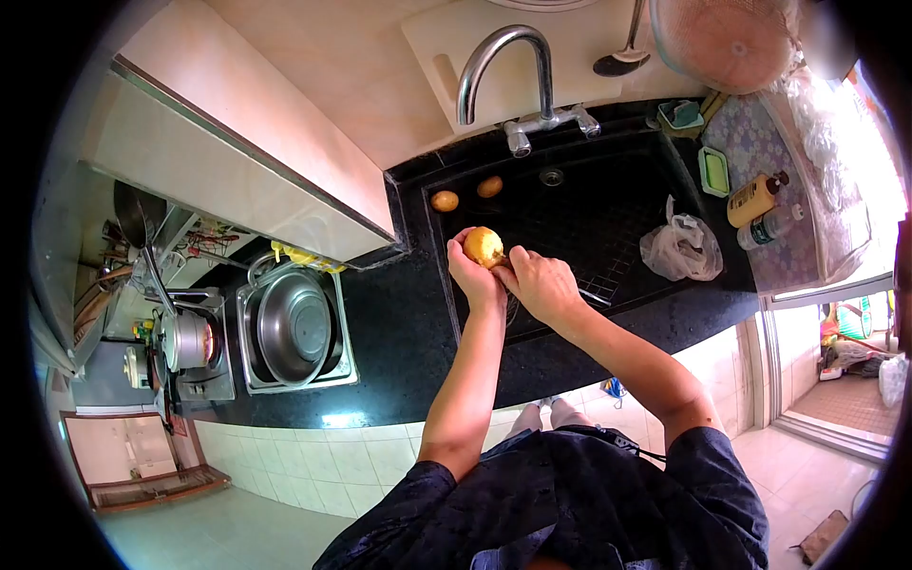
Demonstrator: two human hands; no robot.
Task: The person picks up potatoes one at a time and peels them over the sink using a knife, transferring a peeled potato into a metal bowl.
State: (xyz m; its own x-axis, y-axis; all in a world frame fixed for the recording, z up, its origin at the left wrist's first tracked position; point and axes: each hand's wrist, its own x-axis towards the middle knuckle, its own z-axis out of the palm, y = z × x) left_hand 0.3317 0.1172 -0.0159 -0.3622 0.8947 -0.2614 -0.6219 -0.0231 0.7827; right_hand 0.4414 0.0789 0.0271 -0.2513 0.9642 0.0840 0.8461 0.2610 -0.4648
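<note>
Over the black sink, my left hand is wrapped round a yellow potato with pale and brownish patches on its surface. My right hand is close against the potato's right side, fingers curled and thumb pointing toward it. A small dark tip shows between the right fingers and the potato; I cannot tell what tool it belongs to. Two brown potatoes lie by the sink's back left corner, one potato at the left and another potato just behind it.
A chrome faucet arches over the sink's back edge. On the right sit a crumpled plastic bag, a green sponge in a dish and a pump bottle. A metal basin stands left, near a pot on the stove.
</note>
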